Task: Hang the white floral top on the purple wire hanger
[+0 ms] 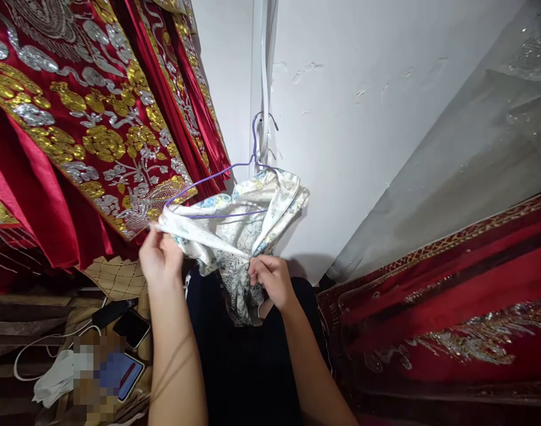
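A white garment with a blue, yellow and grey floral print (239,234) hangs partly on a purple wire hanger (212,176). The hanger's hook is caught at a white vertical strip on the wall. My left hand (161,254) pinches the garment's edge near the hanger's left end. Lower and to the right, my right hand (270,275) is closed on the front of the garment, where the two neckline edges come together. The purple bar shows across the open neck. The lower part of the garment bunches down in front of my dark-clothed legs.
Red garments with gold and silver sequins (104,145) hang at left. More red embroidered fabric (452,319) lies at right under clear plastic (412,177). Phones (132,329), a white cable (26,349) and crumpled tissue (55,378) rest at lower left. A white wall stands ahead.
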Action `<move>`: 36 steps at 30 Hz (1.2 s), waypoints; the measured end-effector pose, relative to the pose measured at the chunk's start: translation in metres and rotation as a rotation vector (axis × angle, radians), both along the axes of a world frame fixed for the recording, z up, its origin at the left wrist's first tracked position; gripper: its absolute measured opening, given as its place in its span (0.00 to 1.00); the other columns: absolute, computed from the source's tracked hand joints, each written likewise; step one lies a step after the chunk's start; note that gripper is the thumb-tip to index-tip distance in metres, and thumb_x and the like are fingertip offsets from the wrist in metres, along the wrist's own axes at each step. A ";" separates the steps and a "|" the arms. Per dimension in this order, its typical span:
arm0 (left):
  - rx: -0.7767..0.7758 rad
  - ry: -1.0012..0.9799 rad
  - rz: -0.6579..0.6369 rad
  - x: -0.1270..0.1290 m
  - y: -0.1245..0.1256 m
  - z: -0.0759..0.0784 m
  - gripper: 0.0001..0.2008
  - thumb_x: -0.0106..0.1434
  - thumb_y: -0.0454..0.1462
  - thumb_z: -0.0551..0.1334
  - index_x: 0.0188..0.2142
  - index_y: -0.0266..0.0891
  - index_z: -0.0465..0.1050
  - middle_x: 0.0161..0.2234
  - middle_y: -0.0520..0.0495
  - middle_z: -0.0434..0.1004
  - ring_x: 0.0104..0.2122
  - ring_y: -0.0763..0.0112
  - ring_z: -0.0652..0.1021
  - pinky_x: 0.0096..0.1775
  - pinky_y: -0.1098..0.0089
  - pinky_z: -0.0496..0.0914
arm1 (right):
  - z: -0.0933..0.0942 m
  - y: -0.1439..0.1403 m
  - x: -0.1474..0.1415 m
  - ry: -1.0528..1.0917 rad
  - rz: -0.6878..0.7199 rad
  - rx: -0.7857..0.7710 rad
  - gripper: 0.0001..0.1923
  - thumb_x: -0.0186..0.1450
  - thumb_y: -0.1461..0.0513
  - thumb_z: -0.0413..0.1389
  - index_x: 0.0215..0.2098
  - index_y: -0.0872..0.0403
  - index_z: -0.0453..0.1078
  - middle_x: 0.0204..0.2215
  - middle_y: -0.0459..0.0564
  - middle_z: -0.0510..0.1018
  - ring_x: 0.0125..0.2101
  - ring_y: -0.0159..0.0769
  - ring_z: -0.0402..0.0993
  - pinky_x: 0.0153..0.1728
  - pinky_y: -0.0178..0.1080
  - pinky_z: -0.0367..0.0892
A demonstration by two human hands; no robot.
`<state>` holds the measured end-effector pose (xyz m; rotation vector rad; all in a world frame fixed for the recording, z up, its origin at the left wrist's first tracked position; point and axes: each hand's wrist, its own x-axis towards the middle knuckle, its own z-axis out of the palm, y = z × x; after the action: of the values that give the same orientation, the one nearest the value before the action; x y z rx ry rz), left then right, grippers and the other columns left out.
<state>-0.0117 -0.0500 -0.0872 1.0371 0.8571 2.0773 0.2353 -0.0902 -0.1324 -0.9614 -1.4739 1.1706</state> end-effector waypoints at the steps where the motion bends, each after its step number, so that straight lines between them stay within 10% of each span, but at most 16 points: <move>1: -0.034 -0.080 -0.006 0.004 0.000 -0.021 0.12 0.66 0.45 0.56 0.30 0.43 0.62 0.32 0.49 0.72 0.40 0.70 0.74 0.50 0.68 0.69 | -0.004 -0.006 -0.001 0.008 -0.010 0.003 0.19 0.69 0.54 0.54 0.23 0.52 0.73 0.16 0.45 0.74 0.19 0.32 0.66 0.25 0.36 0.60; 6: -0.154 -0.315 -0.074 0.063 -0.012 -0.083 0.09 0.60 0.42 0.66 0.31 0.40 0.70 0.31 0.49 0.74 0.37 0.70 0.76 0.47 0.68 0.70 | -0.016 -0.014 0.016 -0.001 -0.064 -0.078 0.20 0.67 0.57 0.54 0.18 0.53 0.68 0.12 0.42 0.65 0.16 0.29 0.58 0.23 0.35 0.55; 9: -0.155 -0.302 -0.275 0.096 -0.029 -0.069 0.10 0.60 0.42 0.68 0.32 0.38 0.73 0.34 0.48 0.75 0.38 0.68 0.76 0.45 0.68 0.70 | -0.015 -0.012 0.034 -0.023 -0.063 -0.114 0.24 0.66 0.54 0.56 0.15 0.52 0.59 0.12 0.40 0.55 0.17 0.28 0.49 0.22 0.36 0.48; 13: -0.058 0.091 -0.540 0.124 -0.059 -0.027 0.12 0.67 0.43 0.64 0.31 0.38 0.76 0.37 0.46 0.74 0.39 0.66 0.75 0.45 0.67 0.69 | -0.006 -0.009 0.041 0.052 -0.196 -0.066 0.24 0.68 0.42 0.51 0.28 0.52 0.70 0.24 0.47 0.70 0.28 0.36 0.65 0.32 0.38 0.62; 17: -0.020 0.564 -0.430 0.137 -0.071 -0.008 0.11 0.71 0.43 0.60 0.39 0.41 0.80 0.43 0.43 0.74 0.45 0.62 0.75 0.50 0.65 0.68 | 0.002 -0.015 0.031 0.176 0.097 -0.175 0.41 0.64 0.29 0.38 0.45 0.48 0.75 0.38 0.53 0.79 0.45 0.47 0.74 0.47 0.45 0.68; 22: -0.078 0.650 -0.414 0.119 -0.058 -0.031 0.27 0.75 0.53 0.43 0.47 0.42 0.76 0.46 0.42 0.72 0.49 0.60 0.72 0.54 0.63 0.66 | 0.015 -0.020 0.038 -0.024 0.355 -0.005 0.20 0.58 0.47 0.65 0.42 0.51 0.75 0.34 0.48 0.77 0.34 0.40 0.72 0.36 0.40 0.68; 27: -0.302 1.105 -0.721 0.082 -0.054 -0.061 0.30 0.70 0.60 0.48 0.30 0.38 0.69 0.29 0.48 0.69 0.31 0.66 0.69 0.36 0.68 0.66 | 0.054 0.020 0.056 -0.055 0.031 0.299 0.01 0.54 0.66 0.60 0.27 0.54 0.74 0.24 0.45 0.74 0.26 0.33 0.69 0.29 0.35 0.64; 31: -0.350 1.432 -0.617 0.046 -0.046 -0.045 0.22 0.72 0.53 0.51 0.37 0.39 0.71 0.29 0.50 0.72 0.29 0.67 0.72 0.34 0.70 0.64 | 0.067 0.086 0.051 -0.086 -0.203 0.370 0.25 0.55 0.67 0.56 0.51 0.54 0.76 0.42 0.51 0.82 0.42 0.42 0.77 0.44 0.40 0.70; 36: -0.503 1.823 -0.330 0.003 -0.029 -0.005 0.15 0.71 0.44 0.50 0.38 0.43 0.73 0.33 0.44 0.80 0.33 0.58 0.79 0.37 0.66 0.66 | 0.037 0.129 0.046 -0.114 -0.194 0.294 0.14 0.60 0.61 0.58 0.42 0.56 0.79 0.41 0.54 0.84 0.44 0.45 0.79 0.47 0.43 0.71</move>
<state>-0.0092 -0.0790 -0.0919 2.3830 1.6176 0.0891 0.2814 0.0388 -0.0955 -0.9539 -1.5529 0.7453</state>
